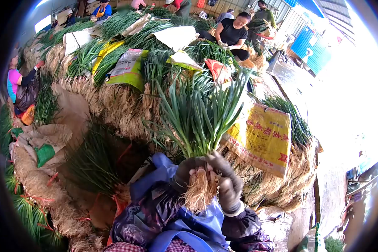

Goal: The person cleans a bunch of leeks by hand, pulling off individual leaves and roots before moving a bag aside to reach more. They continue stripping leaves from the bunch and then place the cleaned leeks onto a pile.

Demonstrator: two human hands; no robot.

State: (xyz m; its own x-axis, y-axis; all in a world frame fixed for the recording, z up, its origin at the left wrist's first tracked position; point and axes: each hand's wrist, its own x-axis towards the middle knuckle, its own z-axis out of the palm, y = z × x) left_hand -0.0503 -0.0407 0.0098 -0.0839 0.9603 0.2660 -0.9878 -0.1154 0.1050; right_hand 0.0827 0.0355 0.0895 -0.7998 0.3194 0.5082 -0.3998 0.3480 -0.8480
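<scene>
A bunch of green garlic (199, 122) stands upright in front of me, leaves up and pale fibrous roots (200, 191) hanging down. My left hand (184, 173), in a grey-brown glove, is closed around the lower stems from the left. On the right side, my gloved right hand (227, 178) has its fingers curled against the stem bases, just above the roots. Part of each hand's grip is hidden behind the bunch. A blue apron (193, 224) and dark patterned sleeves lie below the hands.
Stacked green garlic with roots outward (113, 105) surrounds me. A yellow printed sack (262, 136) covers the right pile; a yellow-green sack (128, 69) lies ahead. Another dark green bunch (94, 161) stands at lower left. Co-workers sit left (21, 86) and behind the pile (233, 33).
</scene>
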